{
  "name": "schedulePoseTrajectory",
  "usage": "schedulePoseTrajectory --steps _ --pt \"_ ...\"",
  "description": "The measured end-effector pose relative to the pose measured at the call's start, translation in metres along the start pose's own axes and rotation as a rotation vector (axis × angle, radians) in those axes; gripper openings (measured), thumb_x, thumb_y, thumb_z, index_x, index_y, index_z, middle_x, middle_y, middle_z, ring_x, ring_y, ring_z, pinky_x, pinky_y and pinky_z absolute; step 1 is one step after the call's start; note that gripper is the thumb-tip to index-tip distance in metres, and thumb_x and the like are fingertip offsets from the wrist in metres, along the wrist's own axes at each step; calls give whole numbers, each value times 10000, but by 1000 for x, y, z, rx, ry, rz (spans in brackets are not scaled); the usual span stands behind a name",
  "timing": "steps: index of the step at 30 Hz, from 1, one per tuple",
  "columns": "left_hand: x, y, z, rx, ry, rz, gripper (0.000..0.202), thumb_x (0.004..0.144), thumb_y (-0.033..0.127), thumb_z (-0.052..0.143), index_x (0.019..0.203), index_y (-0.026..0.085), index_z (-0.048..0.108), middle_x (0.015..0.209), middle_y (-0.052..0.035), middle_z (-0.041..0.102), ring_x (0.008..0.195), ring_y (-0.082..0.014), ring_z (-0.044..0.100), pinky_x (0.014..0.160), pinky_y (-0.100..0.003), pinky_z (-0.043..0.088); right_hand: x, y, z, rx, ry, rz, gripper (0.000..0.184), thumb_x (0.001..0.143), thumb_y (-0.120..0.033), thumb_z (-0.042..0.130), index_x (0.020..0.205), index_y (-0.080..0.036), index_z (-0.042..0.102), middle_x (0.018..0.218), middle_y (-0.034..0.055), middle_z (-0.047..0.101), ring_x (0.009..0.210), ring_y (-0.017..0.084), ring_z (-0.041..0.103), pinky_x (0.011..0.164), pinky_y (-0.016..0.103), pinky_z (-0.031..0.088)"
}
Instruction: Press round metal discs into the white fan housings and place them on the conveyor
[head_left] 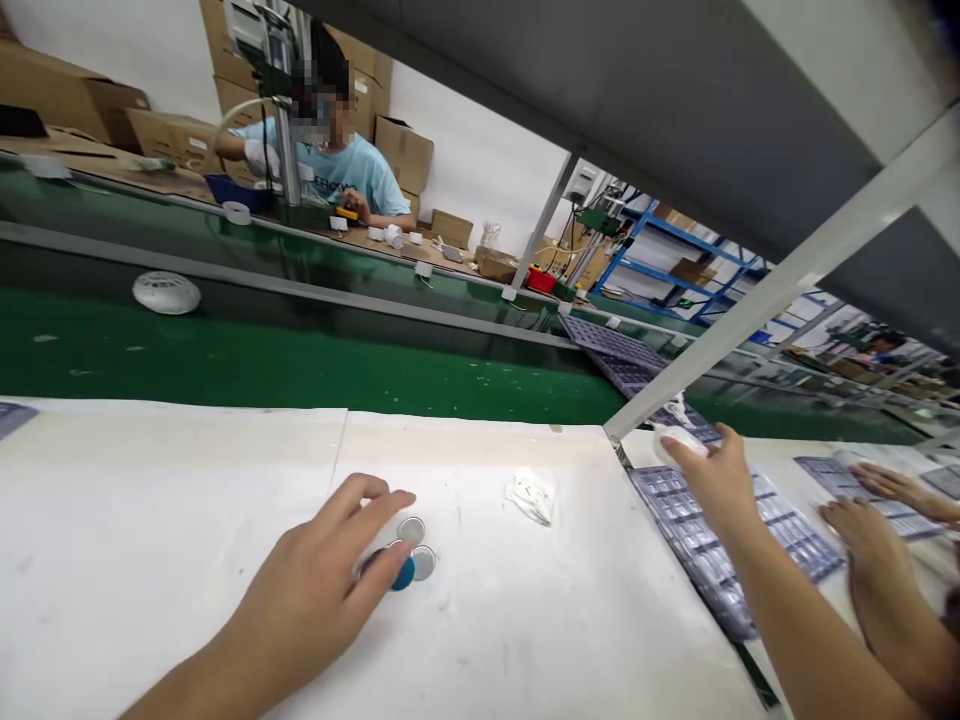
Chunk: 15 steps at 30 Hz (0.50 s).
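Note:
My left hand (pixel 322 570) rests on the white table (pixel 180 500), its fingers curved over a small group of round discs. Two are silver metal (pixel 411 530) and one is blue (pixel 403 573), with my thumb against the blue one. Whether that hand grips anything is hard to tell. My right hand (pixel 720 480) is at the far right, shut on a white piece (pixel 681 441) above a grey-blue blister tray (pixel 675 510). A crumpled clear plastic bag (pixel 532 495) lies on the table between my hands.
A co-worker's hands (pixel 862 525) work over another blister tray (pixel 829 480) at the right. Beyond the table runs a green conveyor belt (pixel 262 360) carrying a white round part (pixel 166 292). A seated person (pixel 337 165) works across it. An overhead shelf beam (pixel 600 90) crosses the upper right.

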<state>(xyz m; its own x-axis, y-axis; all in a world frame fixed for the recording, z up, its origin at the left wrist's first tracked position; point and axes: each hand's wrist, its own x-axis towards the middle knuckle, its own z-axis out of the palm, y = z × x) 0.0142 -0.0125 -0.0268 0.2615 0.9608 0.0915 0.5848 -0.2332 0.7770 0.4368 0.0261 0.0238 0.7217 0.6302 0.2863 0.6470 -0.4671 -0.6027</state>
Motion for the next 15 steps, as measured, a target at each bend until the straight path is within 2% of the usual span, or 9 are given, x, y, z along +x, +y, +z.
schedulePoseTrajectory --steps 2,3,5,7,8,10,11,13,15 --pt "-3 6 -4 -314 46 -160 339 912 567 526 993 293 709 880 -25 637 557 -155 575 596 -295 476 -44 -27 8 179 -188 -136 898 770 -463 769 1515 -219 332 1189 124 669 981 305 694 827 402 556" --pt "-4 9 -6 -456 41 -241 329 915 561 536 958 282 706 771 -10 617 566 -159 568 607 -286 481 -71 -43 12 364 -330 -261 942 769 -432 769 1541 -242 265 1203 116 656 990 289 690 839 397 555" --pt "-6 15 -7 -728 -17 -349 315 912 533 569 979 259 711 706 -14 632 595 -173 576 605 -281 495 -129 -80 20 639 -546 -430 996 742 -365 786 1546 -285 203 1213 103 627 1010 270 671 854 401 556" --pt "-7 19 -8 -1026 -79 -385 324 918 482 586 1095 237 705 900 -67 716 711 -205 633 646 -303 535 -179 -113 29 780 -744 -496 1027 717 -308 799 1538 -328 181 1237 80 601 1037 254 656 862 381 561" --pt "-7 21 -9 -1181 -94 -390 336 926 461 583 1143 231 694 1041 -91 719 804 -227 657 690 -320 557 -197 -126 34 797 -833 -497 1049 697 -302 816 1535 -336 186 1255 82 585 1065 263 643 802 356 579" --pt "-6 23 -11 -1418 -84 -413 326 945 425 571 1186 234 680 1150 -99 697 924 -248 662 787 -355 576 -218 -140 44 787 -969 -503 1067 677 -315 837 1532 -341 200 1305 92 546 1121 288 607 684 316 586" --pt "-5 23 -13 -1476 -66 -422 311 954 420 559 1169 233 685 1091 -94 709 887 -237 663 791 -360 577 -221 -142 49 777 -990 -524 1050 689 -326 832 1531 -337 207 1333 97 526 1146 296 585 676 318 582" --pt "-2 20 -17 -1516 -21 -428 308 968 439 522 1101 224 697 916 -83 718 719 -214 646 690 -363 581 -217 -140 57 769 -917 -611 901 766 -326 778 1508 -316 266 1339 97 522 1150 282 557 785 366 565" --pt "2 16 -22 -1500 76 -424 319 978 443 488 1045 210 695 852 -84 716 605 -192 611 582 -343 559 -209 -133 62 715 -839 -790 562 868 -263 677 1383 -283 454 1199 78 589 1061 248 561 865 394 514"
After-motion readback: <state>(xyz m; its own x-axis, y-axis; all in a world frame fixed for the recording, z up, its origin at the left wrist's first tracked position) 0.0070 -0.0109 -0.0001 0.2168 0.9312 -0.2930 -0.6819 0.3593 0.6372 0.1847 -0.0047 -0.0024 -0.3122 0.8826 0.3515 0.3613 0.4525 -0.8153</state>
